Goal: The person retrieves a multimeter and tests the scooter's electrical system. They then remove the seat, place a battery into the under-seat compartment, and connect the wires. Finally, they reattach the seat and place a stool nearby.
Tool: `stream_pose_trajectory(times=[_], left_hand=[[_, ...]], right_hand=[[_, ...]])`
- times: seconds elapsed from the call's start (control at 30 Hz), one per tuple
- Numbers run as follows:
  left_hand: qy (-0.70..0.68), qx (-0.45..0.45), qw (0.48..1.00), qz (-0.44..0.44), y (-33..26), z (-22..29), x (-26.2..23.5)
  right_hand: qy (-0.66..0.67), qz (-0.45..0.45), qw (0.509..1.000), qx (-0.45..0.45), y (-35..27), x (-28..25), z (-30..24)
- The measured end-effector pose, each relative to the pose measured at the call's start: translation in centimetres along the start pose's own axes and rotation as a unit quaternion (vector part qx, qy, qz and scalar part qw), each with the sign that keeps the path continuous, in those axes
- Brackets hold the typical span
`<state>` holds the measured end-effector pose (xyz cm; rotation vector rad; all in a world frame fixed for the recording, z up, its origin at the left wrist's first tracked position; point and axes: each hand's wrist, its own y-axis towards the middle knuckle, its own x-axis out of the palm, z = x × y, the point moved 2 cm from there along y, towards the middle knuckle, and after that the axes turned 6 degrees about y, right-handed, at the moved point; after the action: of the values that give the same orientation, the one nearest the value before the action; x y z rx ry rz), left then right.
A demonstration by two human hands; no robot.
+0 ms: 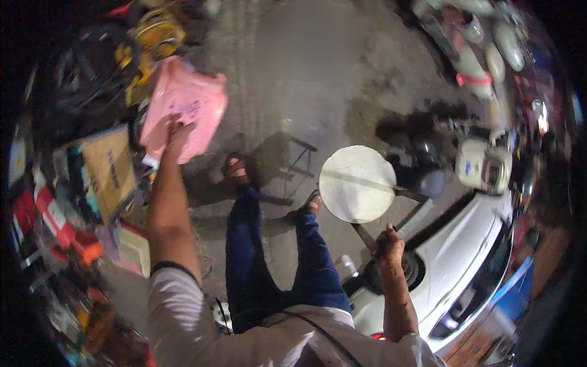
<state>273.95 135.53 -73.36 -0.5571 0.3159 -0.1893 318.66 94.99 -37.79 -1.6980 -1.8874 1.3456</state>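
My left arm reaches forward, and my left hand point(178, 136) is against the middle of a pink plastic bag point(197, 101) with dark print. Its fingers look bent onto the plastic; blur hides the exact grip. The bag spreads out beyond the hand, crumpled along its far edge. On the right, my right hand point(389, 244) is held with curled fingers just on the near side of a round, pale stool top point(358, 183). A dark stool leg point(365, 237) passes close by the hand. Whether these fingers hold anything cannot be made out.
A silver toy car point(437, 263) stands to the right, with a cream plastic item point(483, 165) beyond it. At the left are a brown cardboard box point(110, 171), a yellow toy vehicle point(156, 40) and red-and-white items point(58, 220). A dark metal frame point(299, 153) is near my feet.
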Motion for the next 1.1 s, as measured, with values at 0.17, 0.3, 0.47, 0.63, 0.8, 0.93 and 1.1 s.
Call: stream_pose_trajectory(times=[0.17, 0.3, 0.47, 0.63, 0.8, 0.93, 1.1], left_hand=[[0.446, 0.147, 0.868, -0.16, -7.4, -1.5, -6.8], [0.721, 0.203, 0.603, -0.274, -23.9, -2.7, -9.8], [0.529, -0.194, 0.78, -0.271, -41.3, 1.3, -1.1], [0.489, -0.059, 0.813, -0.31, -40.2, 11.7, 14.0], [0.314, 0.116, 0.894, -0.298, -36.3, 29.1, 33.6], [0.44, 0.215, 0.84, -0.234, -32.2, 33.5, 42.5], [0.606, 0.284, 0.698, -0.257, -32.8, 29.1, 50.2]], right_hand=[[0.127, 0.054, 0.99, -0.033, 6.9, -15.8, 8.2], [0.206, 0.149, 0.966, 0.05, 7.2, -25.2, 11.3], [0.367, 0.233, 0.898, 0.073, 5.0, -38.1, 16.7], [0.523, 0.308, 0.792, 0.06, 4.8, -44.8, 23.0], [0.565, 0.385, 0.719, 0.126, -0.7, -50.1, 28.0], [0.644, 0.405, 0.64, 0.107, 4.6, -54.6, 38.3], [0.698, 0.341, 0.608, 0.161, 10.4, -54.9, 40.7]])
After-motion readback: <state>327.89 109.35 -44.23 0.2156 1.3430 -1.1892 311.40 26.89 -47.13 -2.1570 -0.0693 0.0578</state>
